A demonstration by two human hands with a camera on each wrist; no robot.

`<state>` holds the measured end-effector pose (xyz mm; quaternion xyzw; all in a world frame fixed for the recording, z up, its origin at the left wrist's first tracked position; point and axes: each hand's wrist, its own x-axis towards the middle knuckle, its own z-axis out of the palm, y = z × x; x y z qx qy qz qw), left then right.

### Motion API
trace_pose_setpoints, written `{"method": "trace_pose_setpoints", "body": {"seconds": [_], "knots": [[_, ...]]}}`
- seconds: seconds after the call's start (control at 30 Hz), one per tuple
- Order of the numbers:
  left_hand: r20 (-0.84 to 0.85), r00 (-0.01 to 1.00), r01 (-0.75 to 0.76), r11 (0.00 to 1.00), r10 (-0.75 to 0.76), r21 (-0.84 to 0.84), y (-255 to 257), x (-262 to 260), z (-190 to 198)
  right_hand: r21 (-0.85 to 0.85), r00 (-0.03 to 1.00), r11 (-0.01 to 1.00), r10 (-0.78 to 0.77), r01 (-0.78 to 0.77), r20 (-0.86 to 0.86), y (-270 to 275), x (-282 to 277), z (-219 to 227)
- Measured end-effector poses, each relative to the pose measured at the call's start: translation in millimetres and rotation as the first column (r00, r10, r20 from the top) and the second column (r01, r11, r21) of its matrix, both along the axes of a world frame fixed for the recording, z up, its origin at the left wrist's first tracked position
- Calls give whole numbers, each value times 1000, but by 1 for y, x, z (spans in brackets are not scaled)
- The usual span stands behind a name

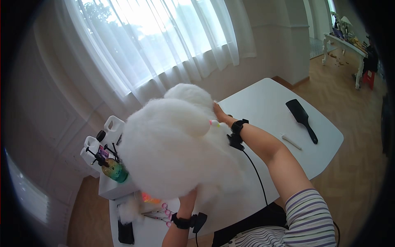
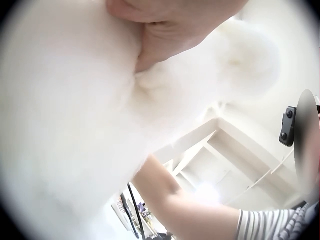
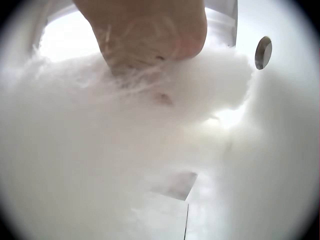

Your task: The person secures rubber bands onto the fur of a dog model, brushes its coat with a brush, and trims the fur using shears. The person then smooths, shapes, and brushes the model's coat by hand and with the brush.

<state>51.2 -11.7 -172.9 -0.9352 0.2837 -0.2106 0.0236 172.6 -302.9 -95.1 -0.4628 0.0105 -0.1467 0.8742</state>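
A large, fluffy white animal (image 1: 164,144), apparently a dog, stands on the white table, with a small pink and yellow-green ornament (image 1: 215,123) on its fur. At its near side is my left hand (image 1: 190,195), mostly hidden by the coat. The left wrist view shows this left hand (image 2: 172,32) touching the white fur (image 2: 75,110), fingertips out of sight. My right hand (image 1: 221,114) touches the animal's far right side. In the right wrist view that right hand (image 3: 150,37) sinks into long fur (image 3: 90,135), which covers the fingers.
On the white table (image 1: 251,107) lie a black paddle brush (image 1: 302,119), a small pale tool (image 1: 291,141), pink-handled scissors (image 1: 164,213), a loose fur clump (image 1: 129,211) and a black case (image 1: 126,232). Left stand a blue-green spray bottle (image 1: 115,171) and white jugs (image 1: 113,126).
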Motion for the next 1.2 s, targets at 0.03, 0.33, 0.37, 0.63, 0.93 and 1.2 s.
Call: {"method": "trace_pose_setpoints", "body": {"seconds": [0.03,0.33,0.37,0.63,0.93,1.2], "knots": [[288,947,181,977,-143,-110,-1,4,-11,-222,999,974,-48,43,-18,-4,1,-4],[6,960,250,849,-279,-466,-15,-10,-3,-973,968,157,-212,168,133,-41,-28,-47],[4,962,243,846,-273,-474,-15,-13,1,-958,991,287,-118,-21,-57,-38,-71,-20],[-260,787,251,676,-559,-693,-13,-5,-1,-911,985,409,129,51,113,21,-223,7],[-192,819,164,541,-541,-825,-25,-16,29,-993,1000,115,-18,14,12,55,-208,-39],[-196,858,102,531,-475,-841,-28,-25,43,-984,992,163,92,67,83,37,-199,-32]]}}
